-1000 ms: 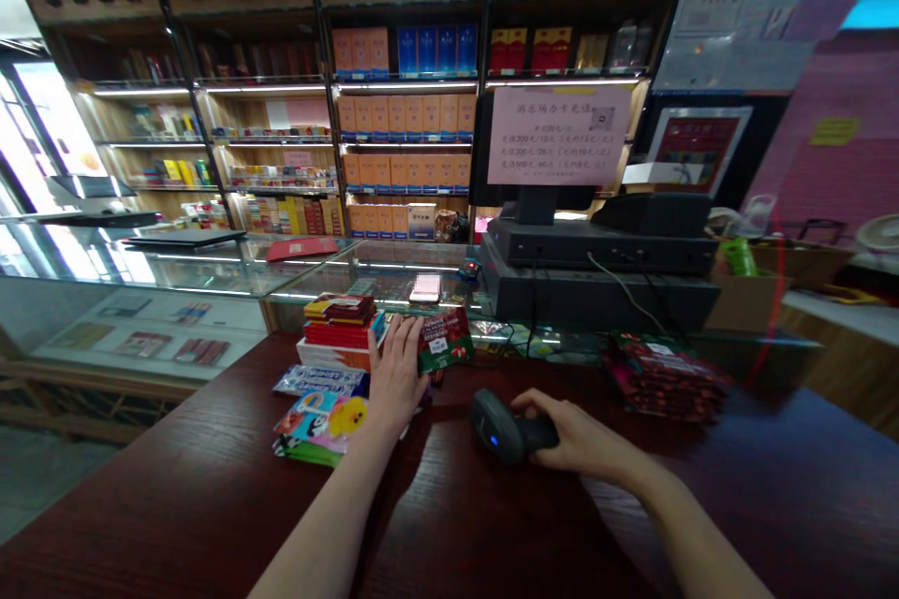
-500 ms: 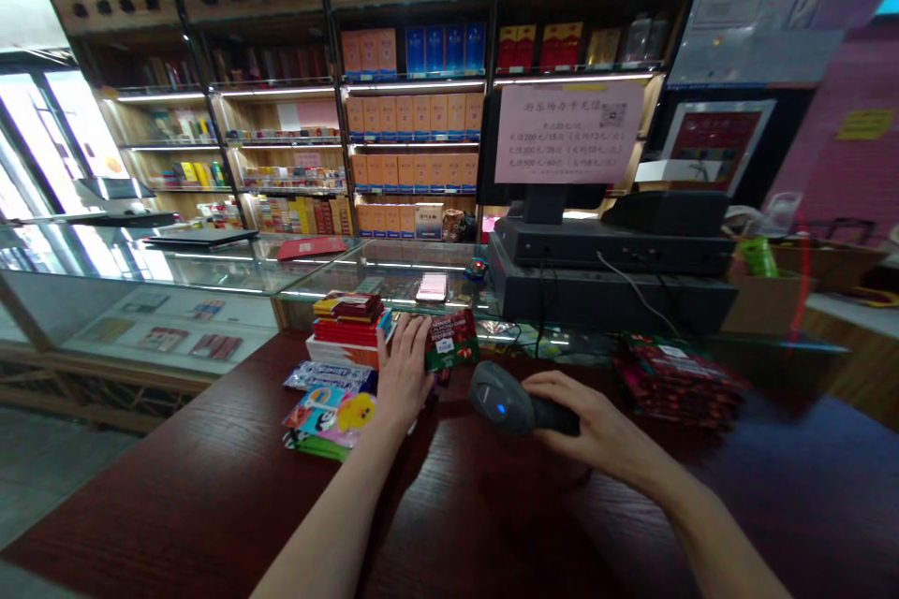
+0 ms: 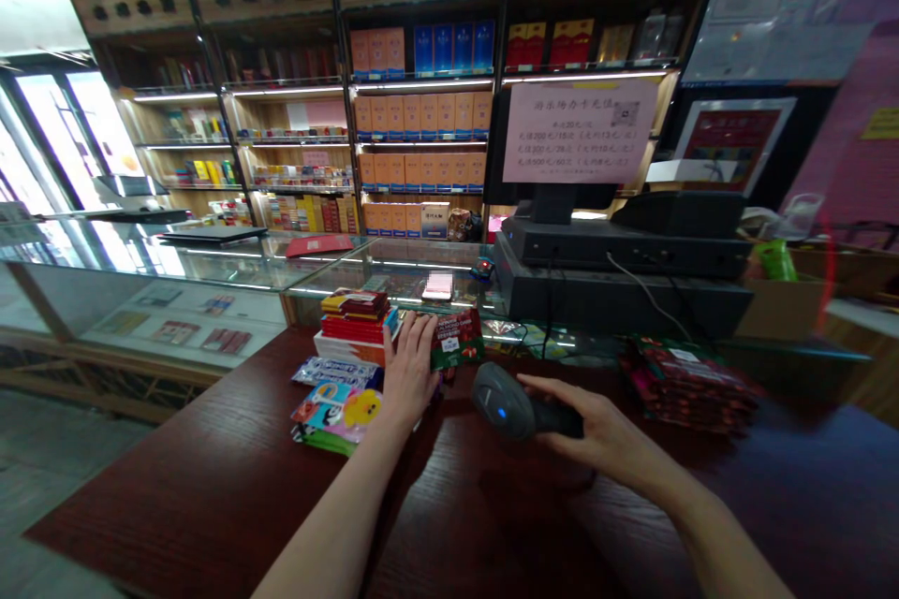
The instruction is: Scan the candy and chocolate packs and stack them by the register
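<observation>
My left hand [image 3: 411, 365] grips a red and green snack packet [image 3: 456, 338], holding it upright on the dark wooden counter [image 3: 211, 496]. My right hand [image 3: 596, 430] is wrapped round the handle of a black barcode scanner [image 3: 502, 400] with a blue light; its head points left towards the packet, a short way off it. A stack of red and yellow flat packs [image 3: 355, 326] stands just left of my left hand. Colourful cartoon packets [image 3: 335, 410] lie below the stack.
A pile of dark red packets [image 3: 685, 379] lies to the right. Behind stands a black till [image 3: 625, 271] with a monitor and a pink notice [image 3: 580, 131]. Glass display cases [image 3: 211, 271] run to the left. Shelves of boxed goods [image 3: 421, 131] fill the back wall.
My right hand has lifted the scanner slightly and swung it towards the packet. The view has shifted a little to the left; my left hand stays on the packet.
</observation>
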`<state>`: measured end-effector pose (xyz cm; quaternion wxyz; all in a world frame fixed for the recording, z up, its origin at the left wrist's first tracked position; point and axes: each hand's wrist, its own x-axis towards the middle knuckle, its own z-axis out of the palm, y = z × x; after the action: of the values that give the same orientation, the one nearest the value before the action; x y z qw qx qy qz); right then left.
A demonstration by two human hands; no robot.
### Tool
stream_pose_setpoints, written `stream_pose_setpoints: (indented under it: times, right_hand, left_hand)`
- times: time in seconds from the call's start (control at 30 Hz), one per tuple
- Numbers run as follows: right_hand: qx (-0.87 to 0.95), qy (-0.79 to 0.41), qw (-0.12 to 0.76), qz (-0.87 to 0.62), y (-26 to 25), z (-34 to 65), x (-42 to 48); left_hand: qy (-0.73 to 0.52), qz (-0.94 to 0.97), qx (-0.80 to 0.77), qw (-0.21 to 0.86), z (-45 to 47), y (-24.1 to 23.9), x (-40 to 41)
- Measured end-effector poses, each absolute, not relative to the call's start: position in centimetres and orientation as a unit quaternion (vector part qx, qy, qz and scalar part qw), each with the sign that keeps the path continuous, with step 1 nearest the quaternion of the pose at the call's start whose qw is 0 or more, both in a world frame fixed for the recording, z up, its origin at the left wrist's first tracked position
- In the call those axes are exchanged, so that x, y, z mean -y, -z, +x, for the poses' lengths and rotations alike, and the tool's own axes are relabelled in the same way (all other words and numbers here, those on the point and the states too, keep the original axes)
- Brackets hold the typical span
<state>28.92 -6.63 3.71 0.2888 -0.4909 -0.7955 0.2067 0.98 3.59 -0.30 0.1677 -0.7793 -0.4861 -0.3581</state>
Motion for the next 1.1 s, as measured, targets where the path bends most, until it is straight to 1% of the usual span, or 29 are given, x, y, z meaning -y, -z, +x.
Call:
stream_pose_setpoints:
  times: [0.23, 0.6, 1.1]
  right_hand:
    - [0.796, -0.218, 0.289, -0.485, -3.73, 28.90, 6.58]
    - [0.786, -0.225, 0.309, -0.487, -3.83, 28.89, 6.81]
    - [0.777, -0.248, 0.315, -0.485, -3.97, 28.95, 6.90]
  left_hand:
    - [0.374, -0.766, 0.493, 0.174, 1.05, 0.76, -4.08]
    - [0.364, -0.771, 0.496, 0.164, 0.99, 0.74, -4.02]
    - [0.365, -0.775, 0.490, 0.162, 1.04, 0.45, -3.82]
